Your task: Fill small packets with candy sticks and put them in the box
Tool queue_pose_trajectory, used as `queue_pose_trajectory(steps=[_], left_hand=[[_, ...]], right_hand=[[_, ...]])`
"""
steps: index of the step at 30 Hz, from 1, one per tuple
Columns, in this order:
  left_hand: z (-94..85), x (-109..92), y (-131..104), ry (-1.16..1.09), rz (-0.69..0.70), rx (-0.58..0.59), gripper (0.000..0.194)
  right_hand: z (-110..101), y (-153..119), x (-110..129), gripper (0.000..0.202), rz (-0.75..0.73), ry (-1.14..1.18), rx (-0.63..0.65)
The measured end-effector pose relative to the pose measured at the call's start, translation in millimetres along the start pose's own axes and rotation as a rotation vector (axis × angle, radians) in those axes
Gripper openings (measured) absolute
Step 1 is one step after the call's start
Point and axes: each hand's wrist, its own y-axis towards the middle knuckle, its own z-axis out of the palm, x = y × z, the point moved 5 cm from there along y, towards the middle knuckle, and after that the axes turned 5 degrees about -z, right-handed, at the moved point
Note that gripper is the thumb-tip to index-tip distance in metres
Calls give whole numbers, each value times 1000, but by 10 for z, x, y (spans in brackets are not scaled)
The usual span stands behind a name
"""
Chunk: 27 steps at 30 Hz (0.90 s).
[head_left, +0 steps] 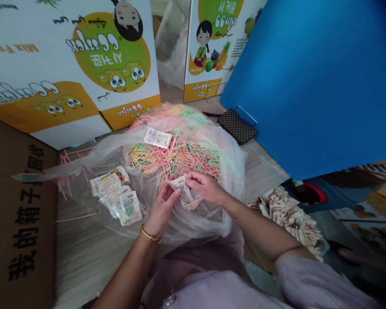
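Note:
Between my two hands is a small printed plastic packet with orange striped ends. My left hand pinches its upper left corner, and my right hand grips its upper right edge. Just beyond them, a large clear plastic bag lies spread open. Inside it is a heap of thin pink, green and yellow sticks. One packet rests on top of the heap. Left of my left hand, several overlapping packets lie on the bag's plastic.
Printed white and yellow cartons stand behind the bag. A brown cardboard box is at the left and a blue panel at the right. A checkered case lies beside the panel. Many packets fill a container at lower right.

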Motion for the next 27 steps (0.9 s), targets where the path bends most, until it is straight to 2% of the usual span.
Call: queue_pose_trajectory(steps=[2,3,7,9,12,14,16,21,25,27], left_hand=[[-24,-25,-4,41,-10,-5,46],[-65,-36,-8,46,-23,-32,45],[-252,-72,-12,16,-56,-163,49],[-284,-74,0,-10,-44,-206,52],[-255,-67,20,-20,-3,-241,55],[-226,-59,23,0,1,-236,54],[-238,-63,15,21,3,-245,53],[-357,-103,-6,10,18,-309,51],[-316,-99,25,-40,15,-275,50],[-288,-103,40,-48,42,-262,48]], right_hand=[[-28,-1,14,25,-8,-64,-1],[-108,8,13,26,-14,-157,-43],[-563,106,-90,25,82,-785,-270],[-641,220,-197,29,165,-1013,-253],[-535,444,-323,42,194,-1174,-166],[-444,575,-362,44,193,-1215,-129],[-419,654,-389,35,220,-1192,-94],[-615,670,-382,27,274,-1020,-26],[-749,700,-330,28,309,-959,36],[-767,751,-312,28,282,-931,81]])
